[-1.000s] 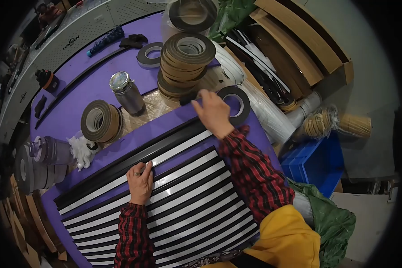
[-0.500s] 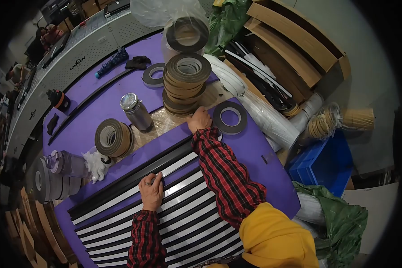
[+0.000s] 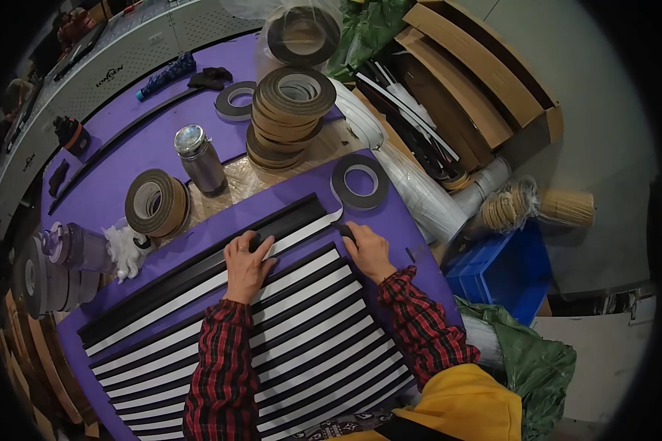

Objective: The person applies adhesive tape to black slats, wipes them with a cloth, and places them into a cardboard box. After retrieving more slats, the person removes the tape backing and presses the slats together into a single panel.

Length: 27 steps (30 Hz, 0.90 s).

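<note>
Several black strips with white faces (image 3: 309, 305) lie side by side on the purple table (image 3: 434, 275). My left hand (image 3: 247, 266) presses on the upper strip (image 3: 169, 307), thumb and fingers round a small dark piece. Close to that strip's right end, my right hand (image 3: 368, 250) has its fingers closed round a small black object (image 3: 346, 231) that I cannot make out. A roll of grey tape (image 3: 360, 182) lies flat above the right hand, its white tail (image 3: 334, 216) running down to the strip's end. A wide black profile (image 3: 198, 264) lies along the upper strip.
Behind stand stacked tape rolls (image 3: 290, 103), a steel flask (image 3: 201, 162), another roll (image 3: 157, 203) and a purple bottle (image 3: 77, 246). White gloves (image 3: 125, 251) lie beside the bottle. Right of the table are a blue crate (image 3: 504, 272), cardboard boxes (image 3: 485, 66) and green plastic (image 3: 529, 367).
My right hand has moved from beside the stacked rolls down to the strip's right end. The tape's tail now shows between roll and strip. The view has shifted.
</note>
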### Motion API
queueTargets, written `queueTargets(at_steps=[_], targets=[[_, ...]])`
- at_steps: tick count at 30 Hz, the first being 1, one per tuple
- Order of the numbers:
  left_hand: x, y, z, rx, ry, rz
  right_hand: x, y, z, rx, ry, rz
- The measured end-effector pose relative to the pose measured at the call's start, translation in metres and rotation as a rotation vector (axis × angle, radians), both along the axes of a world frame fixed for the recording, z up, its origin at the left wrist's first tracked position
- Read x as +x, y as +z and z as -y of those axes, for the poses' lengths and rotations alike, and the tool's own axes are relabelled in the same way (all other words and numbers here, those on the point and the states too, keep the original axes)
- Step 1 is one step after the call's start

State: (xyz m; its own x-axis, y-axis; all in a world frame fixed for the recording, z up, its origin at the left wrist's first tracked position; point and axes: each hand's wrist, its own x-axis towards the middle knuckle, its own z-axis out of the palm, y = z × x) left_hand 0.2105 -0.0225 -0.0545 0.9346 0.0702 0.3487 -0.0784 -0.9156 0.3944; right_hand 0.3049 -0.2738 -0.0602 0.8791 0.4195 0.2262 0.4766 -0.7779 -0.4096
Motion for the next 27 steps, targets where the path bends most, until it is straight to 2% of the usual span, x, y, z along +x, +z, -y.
queueTargets(at_steps=[5, 7, 8, 12, 14, 16, 19, 20, 21, 23, 25, 27], targets=[[0.008, -0.013, 0.003, -0.037, -0.054, -0.094, 0.011, -0.004, -0.024, 0.022, -0.017, 0.043], [0.008, -0.012, 0.004, -0.017, -0.040, -0.110, 0.013, -0.001, -0.029, -0.174, -0.016, -0.030], [0.009, -0.011, 0.006, 0.000, -0.029, -0.119, 0.011, 0.004, -0.028, -0.171, -0.013, -0.029], [0.009, -0.020, 0.002, -0.050, -0.025, -0.044, 0.008, 0.017, -0.013, -0.448, 0.072, -0.159], [0.007, -0.024, -0.002, -0.057, -0.058, -0.013, 0.014, 0.043, -0.042, -0.033, 0.064, 0.061], [0.004, -0.014, -0.002, -0.031, -0.072, -0.029, 0.032, 0.049, -0.096, 0.130, 0.151, 0.191], [0.003, -0.013, 0.000, 0.002, -0.059, -0.075, 0.065, 0.010, -0.168, 0.102, 0.108, 0.094], [0.002, -0.011, 0.000, 0.018, -0.061, -0.116, 0.071, -0.013, -0.175, 0.092, 0.150, 0.064], [0.002, -0.012, 0.001, 0.017, -0.069, -0.114, 0.066, -0.011, -0.174, 0.087, 0.159, 0.047], [0.002, -0.010, -0.001, -0.037, -0.087, -0.126, 0.059, -0.004, -0.152, 0.159, 0.161, 0.023], [0.003, -0.015, -0.005, -0.011, -0.099, -0.094, 0.062, -0.007, -0.102, 0.189, -0.038, 0.191], [0.003, -0.016, -0.002, 0.011, -0.118, -0.102, 0.067, -0.021, -0.062, -0.025, -0.265, 0.338]])
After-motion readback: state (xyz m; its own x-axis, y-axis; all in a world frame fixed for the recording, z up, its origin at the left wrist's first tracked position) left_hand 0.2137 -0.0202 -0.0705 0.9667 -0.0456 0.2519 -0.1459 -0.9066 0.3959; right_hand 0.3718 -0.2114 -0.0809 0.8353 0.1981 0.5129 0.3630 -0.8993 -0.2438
